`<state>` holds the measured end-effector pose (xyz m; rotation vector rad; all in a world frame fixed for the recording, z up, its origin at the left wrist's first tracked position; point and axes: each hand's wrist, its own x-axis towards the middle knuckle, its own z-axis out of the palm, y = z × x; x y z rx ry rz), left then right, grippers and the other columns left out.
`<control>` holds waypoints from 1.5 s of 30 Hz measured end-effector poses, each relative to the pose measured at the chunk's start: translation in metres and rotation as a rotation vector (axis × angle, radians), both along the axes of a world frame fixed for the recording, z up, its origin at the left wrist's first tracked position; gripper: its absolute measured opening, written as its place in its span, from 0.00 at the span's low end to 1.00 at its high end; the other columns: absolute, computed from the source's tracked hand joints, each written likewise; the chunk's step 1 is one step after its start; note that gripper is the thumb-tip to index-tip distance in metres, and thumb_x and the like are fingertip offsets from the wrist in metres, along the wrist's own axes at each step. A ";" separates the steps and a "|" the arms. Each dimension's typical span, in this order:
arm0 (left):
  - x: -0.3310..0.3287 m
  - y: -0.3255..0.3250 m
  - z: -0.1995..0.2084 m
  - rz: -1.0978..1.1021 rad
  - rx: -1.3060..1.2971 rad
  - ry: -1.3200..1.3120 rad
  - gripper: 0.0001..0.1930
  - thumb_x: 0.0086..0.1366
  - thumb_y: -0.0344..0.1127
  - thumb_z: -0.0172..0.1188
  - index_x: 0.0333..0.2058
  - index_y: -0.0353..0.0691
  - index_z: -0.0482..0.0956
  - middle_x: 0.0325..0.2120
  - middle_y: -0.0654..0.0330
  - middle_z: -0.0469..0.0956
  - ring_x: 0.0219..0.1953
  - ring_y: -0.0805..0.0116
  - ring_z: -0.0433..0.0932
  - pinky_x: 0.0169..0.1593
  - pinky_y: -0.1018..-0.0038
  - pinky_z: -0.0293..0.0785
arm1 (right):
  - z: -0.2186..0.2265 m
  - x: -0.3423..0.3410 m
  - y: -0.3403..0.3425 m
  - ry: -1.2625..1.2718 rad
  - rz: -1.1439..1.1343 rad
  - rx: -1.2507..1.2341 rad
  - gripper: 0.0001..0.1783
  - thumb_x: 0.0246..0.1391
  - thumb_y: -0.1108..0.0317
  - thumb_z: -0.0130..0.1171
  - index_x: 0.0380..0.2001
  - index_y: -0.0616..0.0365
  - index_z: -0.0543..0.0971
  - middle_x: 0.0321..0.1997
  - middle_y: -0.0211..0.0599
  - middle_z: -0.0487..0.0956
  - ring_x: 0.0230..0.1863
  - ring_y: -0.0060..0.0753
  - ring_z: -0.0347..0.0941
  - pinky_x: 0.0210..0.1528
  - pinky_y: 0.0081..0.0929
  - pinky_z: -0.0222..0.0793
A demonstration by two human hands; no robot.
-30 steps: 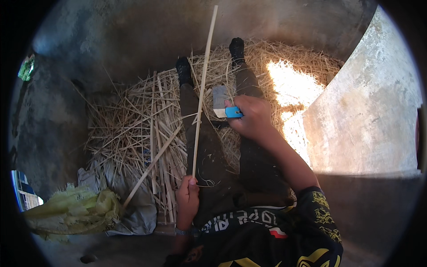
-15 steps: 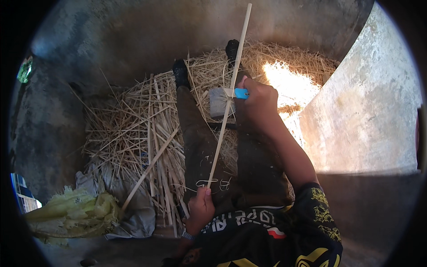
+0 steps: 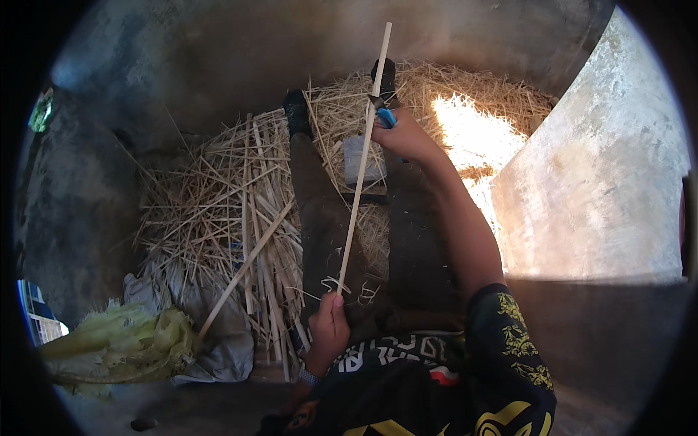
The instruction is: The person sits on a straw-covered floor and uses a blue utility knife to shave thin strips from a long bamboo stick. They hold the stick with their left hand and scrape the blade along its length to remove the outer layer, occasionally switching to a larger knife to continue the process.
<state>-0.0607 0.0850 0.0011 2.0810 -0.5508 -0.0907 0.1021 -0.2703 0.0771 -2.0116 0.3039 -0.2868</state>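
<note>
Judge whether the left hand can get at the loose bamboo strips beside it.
Probably yes: the loose bamboo strips lie just left of the left hand, nothing visible between, though it may first have to release its held bamboo strip.

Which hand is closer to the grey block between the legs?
Right. The right hand, gripping the blue-handled knife, is slightly beyond the grey block and to its right. The left hand is farther off, near the lap, holding the pale strip.

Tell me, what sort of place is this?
Perhaps a makeshift craft workspace: bare, stained walls, a heap of pale strips, and a blue-handled knife in the right hand.
</note>
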 end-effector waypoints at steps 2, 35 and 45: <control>0.003 -0.002 -0.002 -0.012 0.001 0.022 0.08 0.77 0.34 0.50 0.41 0.36 0.76 0.15 0.49 0.71 0.17 0.51 0.78 0.21 0.63 0.67 | -0.009 -0.002 0.004 -0.127 -0.162 -0.252 0.12 0.51 0.62 0.66 0.20 0.56 0.79 0.21 0.46 0.81 0.26 0.51 0.81 0.31 0.44 0.77; 0.005 -0.016 0.011 -0.014 0.054 0.057 0.09 0.77 0.35 0.49 0.40 0.37 0.74 0.18 0.46 0.73 0.21 0.45 0.79 0.23 0.61 0.68 | -0.039 -0.045 -0.002 -0.084 -0.221 -0.821 0.08 0.48 0.63 0.66 0.25 0.55 0.81 0.22 0.46 0.81 0.27 0.50 0.81 0.33 0.46 0.77; 0.006 -0.014 0.013 -0.087 0.083 0.109 0.09 0.78 0.35 0.48 0.40 0.37 0.73 0.18 0.45 0.70 0.20 0.45 0.77 0.24 0.63 0.66 | -0.054 -0.013 -0.038 0.107 -0.332 -0.923 0.06 0.52 0.67 0.61 0.29 0.57 0.84 0.25 0.48 0.83 0.29 0.51 0.84 0.32 0.45 0.79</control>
